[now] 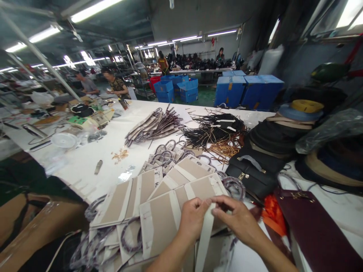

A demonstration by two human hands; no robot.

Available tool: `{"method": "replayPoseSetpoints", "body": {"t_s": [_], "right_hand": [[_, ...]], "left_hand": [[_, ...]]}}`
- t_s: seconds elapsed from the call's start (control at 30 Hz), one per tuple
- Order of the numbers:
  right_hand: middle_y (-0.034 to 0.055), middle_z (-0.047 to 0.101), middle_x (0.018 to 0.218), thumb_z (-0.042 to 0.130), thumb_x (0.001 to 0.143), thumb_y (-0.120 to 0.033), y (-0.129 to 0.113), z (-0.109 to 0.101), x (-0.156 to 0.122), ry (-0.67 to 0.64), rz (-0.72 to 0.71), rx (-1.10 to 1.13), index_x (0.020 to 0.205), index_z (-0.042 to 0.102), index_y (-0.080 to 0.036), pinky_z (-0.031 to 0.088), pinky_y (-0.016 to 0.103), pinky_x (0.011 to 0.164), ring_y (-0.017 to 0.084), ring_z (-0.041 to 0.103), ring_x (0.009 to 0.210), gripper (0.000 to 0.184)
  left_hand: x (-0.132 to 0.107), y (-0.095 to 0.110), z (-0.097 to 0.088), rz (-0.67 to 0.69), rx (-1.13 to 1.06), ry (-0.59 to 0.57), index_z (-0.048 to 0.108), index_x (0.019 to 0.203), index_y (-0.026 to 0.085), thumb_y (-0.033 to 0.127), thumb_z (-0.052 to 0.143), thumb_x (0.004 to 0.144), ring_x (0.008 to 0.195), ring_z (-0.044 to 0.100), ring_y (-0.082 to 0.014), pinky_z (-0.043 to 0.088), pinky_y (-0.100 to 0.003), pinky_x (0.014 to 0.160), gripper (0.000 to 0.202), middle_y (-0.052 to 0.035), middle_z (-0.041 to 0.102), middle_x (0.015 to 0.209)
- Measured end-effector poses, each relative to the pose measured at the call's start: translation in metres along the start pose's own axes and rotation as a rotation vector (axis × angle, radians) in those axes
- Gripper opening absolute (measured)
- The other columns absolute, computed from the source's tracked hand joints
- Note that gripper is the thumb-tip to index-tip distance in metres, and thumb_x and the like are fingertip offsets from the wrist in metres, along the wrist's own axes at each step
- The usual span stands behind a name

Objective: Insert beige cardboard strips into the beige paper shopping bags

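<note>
A pale cream strip (204,241) hangs down from between my hands, its upper end at my fingertips. My left hand (194,219) is closed in a pinch on the strip. Facing it, my right hand (236,217) has thumb and fingers pinched at the same upper end, close to the left thumb. Under my hands lies a beige flat panel (159,219) with cream bands across it. More such panels (115,204) overlap to its left, with wrapped purple-brown loop handles (131,236) sticking out among them.
Behind the panels lie bundled straps (154,126) and black cords (198,136). A black bag (252,172) and a maroon panel (314,223) are on the right, near stacked rolls (278,136). Blue boxes (249,88) stand beyond the table; a co-worker (116,84) sits at the far left.
</note>
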State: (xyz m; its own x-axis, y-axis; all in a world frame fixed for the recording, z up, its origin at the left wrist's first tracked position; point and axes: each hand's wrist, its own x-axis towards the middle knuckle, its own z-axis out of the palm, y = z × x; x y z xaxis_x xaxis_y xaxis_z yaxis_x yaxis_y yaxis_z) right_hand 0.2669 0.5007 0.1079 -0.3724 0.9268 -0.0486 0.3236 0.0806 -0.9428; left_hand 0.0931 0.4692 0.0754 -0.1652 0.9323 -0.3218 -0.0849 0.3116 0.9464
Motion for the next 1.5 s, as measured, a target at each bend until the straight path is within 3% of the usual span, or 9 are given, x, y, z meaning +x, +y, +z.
{"method": "replayPoseSetpoints", "body": {"t_s": [0.13, 0.23, 0.43, 0.6, 0.83, 0.97, 1.07, 1.2, 1.5], "right_hand": [[0.0045, 0.078, 0.094, 0.071, 0.084, -0.043, -0.001, 0.004, -0.001, 0.157, 0.034, 0.012, 0.105, 0.081, -0.025, 0.058, 0.034, 0.077, 0.025, 0.071, 0.087, 0.029], [0.0044, 0.079, 0.096, 0.07, 0.086, -0.041, 0.0, 0.004, 0.0, 0.164, 0.005, -0.004, 0.111, 0.08, -0.026, 0.059, 0.034, 0.078, 0.025, 0.072, 0.088, 0.031], [0.0061, 0.078, 0.11, 0.068, 0.093, -0.034, 0.0, -0.004, 0.0, 0.18, -0.211, -0.271, 0.11, 0.078, -0.026, 0.058, 0.035, 0.09, 0.025, 0.073, 0.101, 0.022], [0.0078, 0.072, 0.115, 0.061, 0.097, -0.02, -0.02, -0.018, 0.016, -0.04, -0.491, -0.601, 0.117, 0.074, -0.026, 0.051, 0.034, 0.09, 0.023, 0.067, 0.104, 0.024], [0.005, 0.069, 0.084, 0.066, 0.091, -0.019, -0.045, -0.018, 0.047, -0.315, -0.519, -0.952, 0.077, 0.068, -0.02, 0.038, 0.037, 0.082, 0.022, 0.061, 0.084, 0.014], [0.0066, 0.07, 0.083, 0.058, 0.091, -0.022, -0.021, -0.029, 0.085, -0.185, -0.382, -0.742, 0.077, 0.069, -0.018, 0.04, 0.037, 0.083, 0.022, 0.061, 0.083, 0.018], [0.0064, 0.072, 0.086, 0.061, 0.09, -0.042, 0.014, -0.043, 0.129, 0.043, -0.043, -0.251, 0.082, 0.073, -0.018, 0.044, 0.033, 0.079, 0.021, 0.062, 0.082, 0.028], [0.0058, 0.074, 0.081, 0.078, 0.067, -0.055, 0.062, -0.043, 0.177, 0.066, 0.272, 0.102, 0.075, 0.075, -0.016, 0.047, 0.033, 0.077, 0.021, 0.063, 0.077, 0.04], [0.0067, 0.077, 0.081, 0.071, 0.067, -0.047, 0.122, -0.014, 0.198, 0.095, 0.241, -0.087, 0.076, 0.076, -0.019, 0.05, 0.036, 0.076, 0.025, 0.068, 0.078, 0.029]], "left_hand": [[-0.01, 0.011, 0.001, 0.156, 0.077, -0.063, 0.074, 0.092, 0.016, 0.052, 0.077, 0.079, 0.081, 0.066, -0.0207, 0.051, -0.03, 0.076, 0.038, -0.0049, 0.075, 0.088], [-0.017, 0.019, -0.002, 0.268, 0.179, -0.053, 0.071, 0.129, 0.022, 0.024, 0.076, 0.077, 0.118, 0.066, -0.0249, 0.047, -0.035, 0.107, 0.052, -0.0067, 0.073, 0.13], [-0.016, 0.017, -0.003, 0.231, 0.28, -0.034, 0.081, 0.093, 0.02, 0.026, 0.074, 0.079, 0.085, 0.07, -0.0211, 0.051, -0.03, 0.081, 0.016, -0.0025, 0.079, 0.09], [-0.007, 0.01, -0.002, 0.274, 0.368, -0.044, 0.077, 0.079, 0.019, 0.019, 0.071, 0.081, 0.074, 0.066, -0.0167, 0.045, -0.026, 0.071, 0.006, 0.0004, 0.075, 0.077], [0.003, 0.003, -0.01, 0.576, 0.676, -0.008, 0.068, 0.074, 0.019, 0.012, 0.065, 0.089, 0.068, 0.064, -0.0162, 0.039, -0.027, 0.065, 0.017, -0.0019, 0.069, 0.072], [0.005, -0.006, -0.013, 0.791, 0.79, -0.045, 0.066, 0.078, 0.019, 0.016, 0.055, 0.099, 0.068, 0.063, -0.0174, 0.037, -0.03, 0.064, 0.024, -0.0043, 0.067, 0.072], [0.012, -0.017, -0.012, 0.594, 0.616, -0.013, 0.068, 0.077, 0.02, 0.021, 0.064, 0.096, 0.069, 0.065, -0.0158, 0.041, -0.027, 0.066, 0.019, -0.0018, 0.069, 0.072], [0.026, -0.026, -0.012, 0.246, 0.423, 0.04, 0.07, 0.073, 0.02, 0.025, 0.07, 0.09, 0.073, 0.067, -0.0164, 0.044, -0.026, 0.07, 0.017, -0.0001, 0.071, 0.075], [0.039, -0.027, -0.011, 0.041, 0.34, 0.007, 0.069, 0.072, 0.019, 0.035, 0.067, 0.086, 0.074, 0.062, -0.0188, 0.041, -0.029, 0.071, 0.021, -0.0015, 0.07, 0.074]]}}
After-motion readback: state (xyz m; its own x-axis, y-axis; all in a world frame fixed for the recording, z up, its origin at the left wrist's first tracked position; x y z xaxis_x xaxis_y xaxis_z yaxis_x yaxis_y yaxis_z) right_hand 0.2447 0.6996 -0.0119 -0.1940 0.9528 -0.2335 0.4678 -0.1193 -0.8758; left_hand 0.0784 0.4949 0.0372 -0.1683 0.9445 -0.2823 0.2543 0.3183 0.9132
